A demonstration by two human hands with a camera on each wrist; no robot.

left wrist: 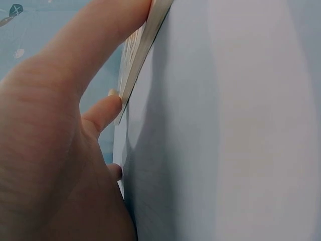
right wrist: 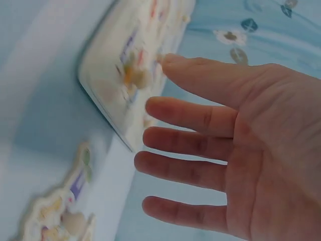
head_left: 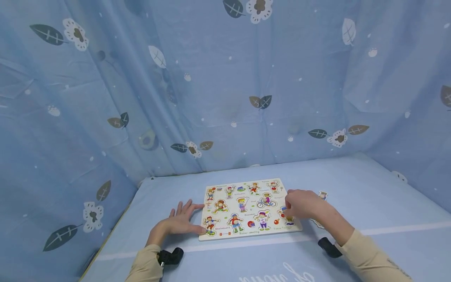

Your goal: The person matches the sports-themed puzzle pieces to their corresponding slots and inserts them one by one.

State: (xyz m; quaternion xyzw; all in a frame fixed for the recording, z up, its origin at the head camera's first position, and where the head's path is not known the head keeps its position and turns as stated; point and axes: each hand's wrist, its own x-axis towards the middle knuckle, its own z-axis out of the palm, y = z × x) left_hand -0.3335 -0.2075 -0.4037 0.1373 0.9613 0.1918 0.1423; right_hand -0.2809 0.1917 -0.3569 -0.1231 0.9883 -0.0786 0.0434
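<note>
The left hand (head_left: 181, 221) lies flat on the blue cloth-covered surface (head_left: 370, 203) with fingers straight and spread; it holds nothing. Its fingertips (left wrist: 108, 108) touch the left edge of the puzzle board (head_left: 246, 207), as the left wrist view confirms. The board lies flat between the two hands, its printed figure pieces seated in rows. The right hand (head_left: 304, 205) is over the board's right part, near the lower right corner. In the right wrist view its fingers (right wrist: 195, 115) are extended and slightly apart, palm exposed, gripping nothing; whether a fingertip touches the board cannot be told, as that view is blurred. Just right of the right hand, one loose figure piece (head_left: 322, 195) lies on the surface beside the board's right edge. A second loose piece (right wrist: 60, 211) lies near the board's corner, beneath the right wrist.
</note>
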